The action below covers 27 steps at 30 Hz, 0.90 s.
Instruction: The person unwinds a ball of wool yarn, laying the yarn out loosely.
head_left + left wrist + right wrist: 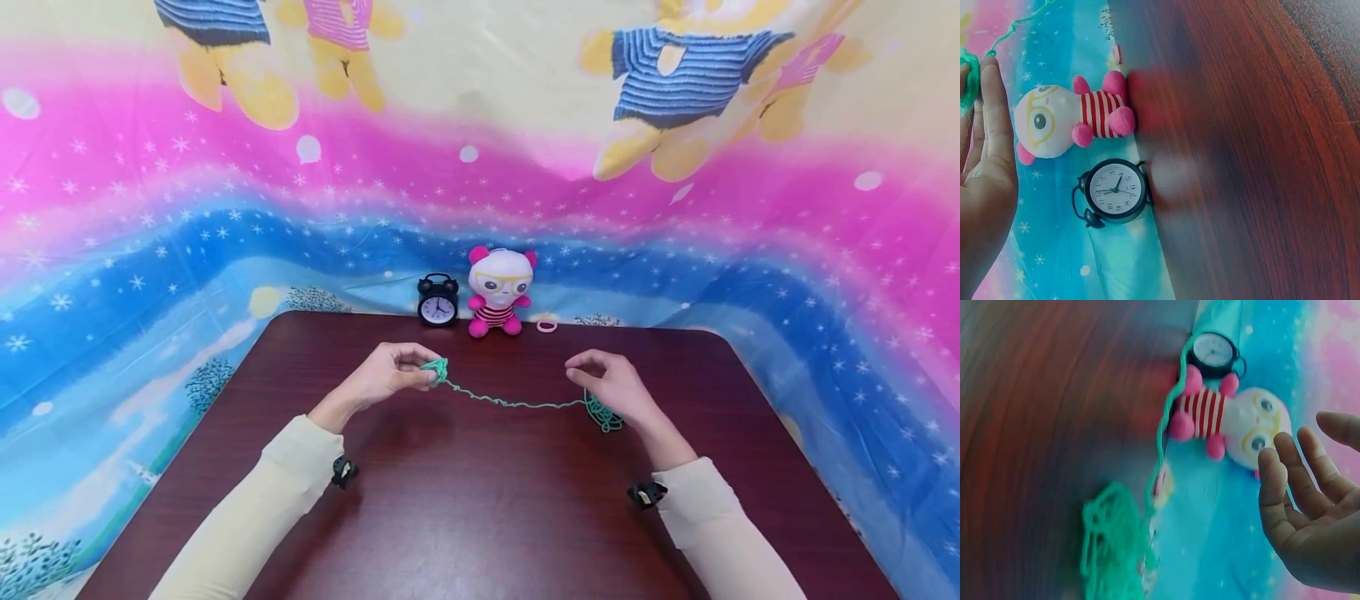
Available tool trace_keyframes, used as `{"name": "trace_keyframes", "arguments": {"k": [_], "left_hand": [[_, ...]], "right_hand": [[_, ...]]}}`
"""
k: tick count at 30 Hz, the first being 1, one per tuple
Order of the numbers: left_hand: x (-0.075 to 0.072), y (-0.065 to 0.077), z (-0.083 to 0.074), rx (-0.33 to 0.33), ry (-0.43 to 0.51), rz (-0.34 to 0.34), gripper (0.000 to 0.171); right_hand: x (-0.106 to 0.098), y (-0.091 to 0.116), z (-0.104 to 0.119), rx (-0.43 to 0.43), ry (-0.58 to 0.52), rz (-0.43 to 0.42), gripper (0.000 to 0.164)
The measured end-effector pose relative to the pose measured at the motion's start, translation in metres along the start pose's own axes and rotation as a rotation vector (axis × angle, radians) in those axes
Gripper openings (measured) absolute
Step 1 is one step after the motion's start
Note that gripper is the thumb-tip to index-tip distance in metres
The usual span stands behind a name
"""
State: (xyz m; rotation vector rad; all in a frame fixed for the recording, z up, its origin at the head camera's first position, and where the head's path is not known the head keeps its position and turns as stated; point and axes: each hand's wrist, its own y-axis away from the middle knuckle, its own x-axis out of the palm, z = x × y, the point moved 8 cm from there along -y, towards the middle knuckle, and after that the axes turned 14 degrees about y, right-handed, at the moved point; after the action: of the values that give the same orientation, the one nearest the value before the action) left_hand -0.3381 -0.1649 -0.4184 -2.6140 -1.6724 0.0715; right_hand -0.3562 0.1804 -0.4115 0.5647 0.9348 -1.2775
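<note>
My left hand (384,375) pinches a small wad of green yarn (439,368) between thumb and fingers, above the left half of the table. From it a kinked strand (506,404) sags across to the right. A loose tangle of the same yarn (604,415) lies beside my right hand (621,388), partly covered by it in the head view. In the right wrist view, the fingers (1300,481) are loosely bent and spread, holding nothing; the strand runs past them, apart from the fingertips. The left wrist view shows only part of the wad (969,81), at its edge.
At the back edge of the dark wooden table (480,517) stand a black alarm clock (438,304) and a pink-and-white panda plush (501,292). A small pink ring (547,326) lies to their right. A patterned cloth (465,192) hangs behind and around the table.
</note>
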Motion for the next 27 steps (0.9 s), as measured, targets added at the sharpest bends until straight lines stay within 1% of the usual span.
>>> {"name": "trace_keyframes", "arguments": {"k": [7,14,20,25,27], "left_hand": [[0.003,0.0,-0.003,0.0,-0.007,0.004,0.026],[0.007,-0.001,-0.005,0.006,-0.006,0.011,0.025],[0.01,-0.003,-0.006,0.011,-0.009,0.016,0.024],[0.014,-0.003,-0.008,0.01,-0.004,0.019,0.024],[0.016,-0.003,-0.007,0.008,0.002,0.02,0.024]], "right_hand": [[0.021,-0.002,0.031,-0.072,-0.045,0.015,0.016],[0.038,-0.004,0.057,-0.137,-0.067,0.032,0.016],[0.049,-0.005,0.076,-0.158,-0.08,0.055,0.016],[0.059,-0.006,0.087,-0.169,-0.078,0.068,0.016],[0.063,-0.007,0.091,-0.186,-0.081,0.071,0.016]]}}
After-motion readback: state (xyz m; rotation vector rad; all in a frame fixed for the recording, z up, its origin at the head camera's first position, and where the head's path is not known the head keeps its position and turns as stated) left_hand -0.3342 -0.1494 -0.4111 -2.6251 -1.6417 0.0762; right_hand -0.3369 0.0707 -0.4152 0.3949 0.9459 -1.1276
